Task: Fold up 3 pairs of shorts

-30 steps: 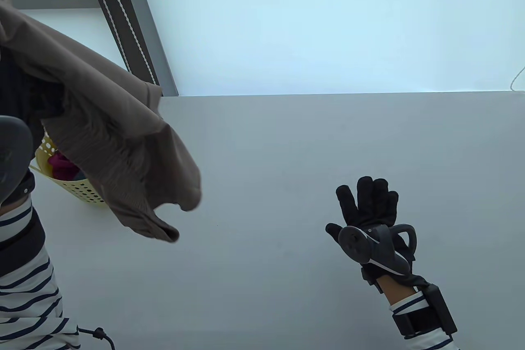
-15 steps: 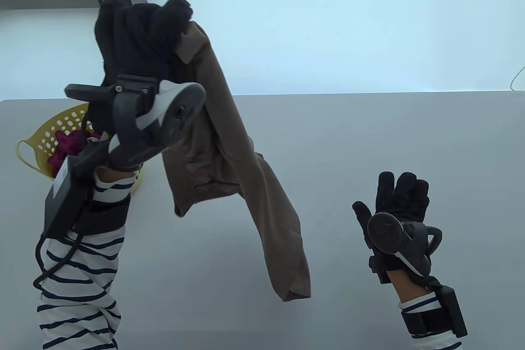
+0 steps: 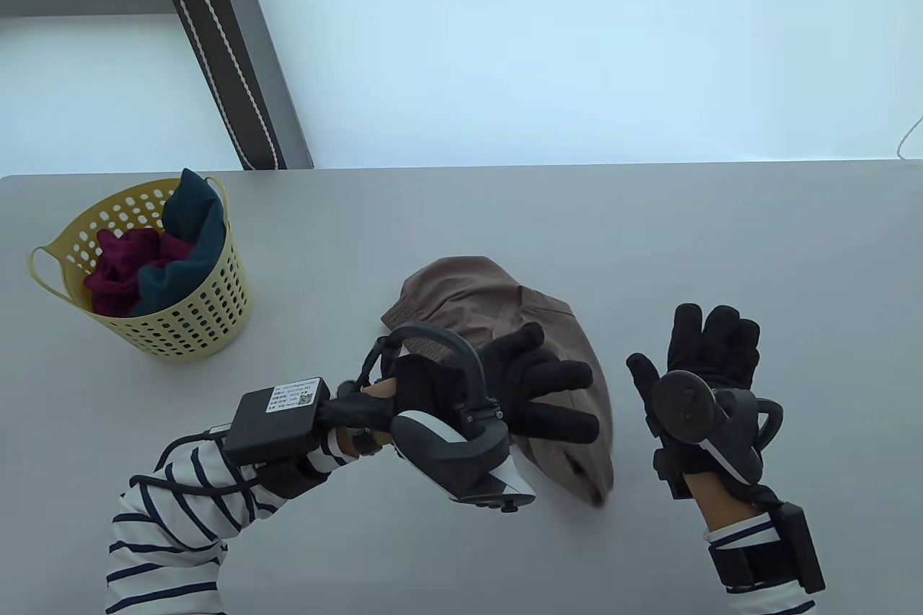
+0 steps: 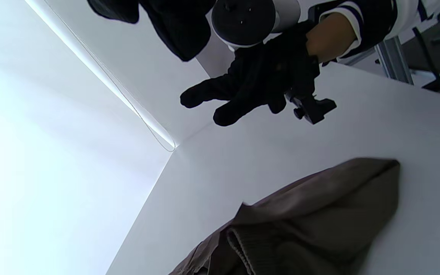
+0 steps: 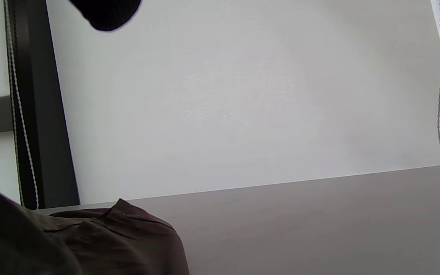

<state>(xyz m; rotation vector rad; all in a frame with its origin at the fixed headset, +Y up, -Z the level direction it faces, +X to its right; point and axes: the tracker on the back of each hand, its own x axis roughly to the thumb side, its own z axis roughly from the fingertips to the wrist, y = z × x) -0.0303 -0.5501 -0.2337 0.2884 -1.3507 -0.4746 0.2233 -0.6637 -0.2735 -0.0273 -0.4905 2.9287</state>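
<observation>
Left hand (image 3: 533, 384) seemingly over brown shorts (image 3: 497, 298), fingers spread

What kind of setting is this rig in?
Probably a lab or office data-collection bench set up for laundry folding: a bare grey table, a yellow basket of clothes, brown shorts, and a blind cord by a bright window.

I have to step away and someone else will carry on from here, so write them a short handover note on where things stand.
Left hand: open, fingers spread over the brown shorts, holding nothing.
Right hand: open, empty, raised beside the shorts on the table.
Brown shorts: lying in a crumpled heap at mid-table, not yet spread or folded.
Yellow basket, far left: maroon and dark teal garments inside.
Done: one pair out of the basket. Left: flatten and fold it, then the other two.
</observation>
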